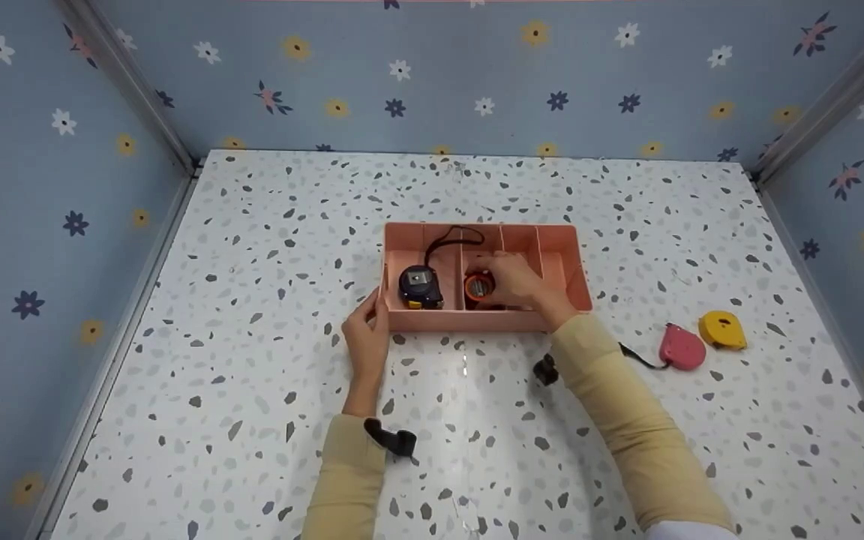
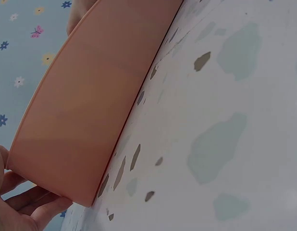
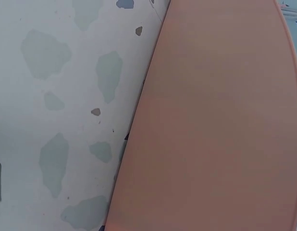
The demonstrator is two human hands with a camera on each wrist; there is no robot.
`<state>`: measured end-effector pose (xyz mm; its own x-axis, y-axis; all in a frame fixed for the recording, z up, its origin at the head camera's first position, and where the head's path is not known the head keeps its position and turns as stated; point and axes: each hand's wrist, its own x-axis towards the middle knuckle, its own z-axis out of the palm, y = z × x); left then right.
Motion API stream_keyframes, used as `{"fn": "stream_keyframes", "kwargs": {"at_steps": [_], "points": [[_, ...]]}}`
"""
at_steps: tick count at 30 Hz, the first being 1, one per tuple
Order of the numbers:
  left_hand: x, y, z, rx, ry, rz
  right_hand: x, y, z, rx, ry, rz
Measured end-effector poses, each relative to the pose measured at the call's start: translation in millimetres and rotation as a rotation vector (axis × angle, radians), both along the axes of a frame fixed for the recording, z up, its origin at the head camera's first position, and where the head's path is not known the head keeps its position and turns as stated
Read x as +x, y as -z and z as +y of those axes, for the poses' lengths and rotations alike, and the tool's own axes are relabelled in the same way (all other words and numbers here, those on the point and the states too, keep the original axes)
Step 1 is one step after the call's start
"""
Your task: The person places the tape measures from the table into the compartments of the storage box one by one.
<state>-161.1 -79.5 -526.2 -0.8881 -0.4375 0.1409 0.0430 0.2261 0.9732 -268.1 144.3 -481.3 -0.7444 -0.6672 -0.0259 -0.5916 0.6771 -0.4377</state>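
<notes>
Orange tape (image 1: 479, 287): my right hand (image 1: 514, 280) grips it; left hand (image 1: 367, 335) holds surrounding box (image 1: 469, 322). Apparently seating; next requires release.

"What's the tabletop (image 1: 252, 360) like?"

"White, scattered with chips (image 2: 218, 147) of grey and pale green in uneven sizes."

"And around it?"

"A light blue back wall (image 1: 462, 45), with a left wall (image 1: 12, 161) and a right wall (image 1: 852, 217), all printed with white, yellow and dark blue flowers (image 1: 400, 70)."

"Anything at the corners?"

"Grey strips (image 1: 123, 75) run up both far ones, where the walls meet."
</notes>
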Motion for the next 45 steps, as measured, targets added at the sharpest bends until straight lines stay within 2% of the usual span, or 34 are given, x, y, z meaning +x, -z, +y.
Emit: {"fn": "stream_keyframes", "kwargs": {"at_steps": [7, 13, 18, 25, 31, 45], "points": [[-0.9, 0.5, 0, 0.005, -0.012, -0.026, 1.0, -0.5, -2, 0.063, 0.032, 0.004], [-0.1, -0.9, 0, 0.005, -0.019, -0.053, 1.3, 1.0, -2, 0.063, 0.052, -0.023], [0.3, 0.7, -1, 0.006, -0.015, -0.045, 1.8, 1.9, -2, 0.045, 0.054, -0.036], [1.8, 2.0, -1, 0.008, -0.003, -0.013, 2.1, 3.8, -1, -0.017, 0.031, -0.063], [1.2, 0.7, 0, 0.007, -0.006, -0.025, 2.1, 2.3, 1, -0.056, 0.013, -0.067], [0.0, -0.6, 0, -0.01, -0.013, -0.015, 12.0, -9.4, 5, -0.253, -0.005, -0.098]]}}
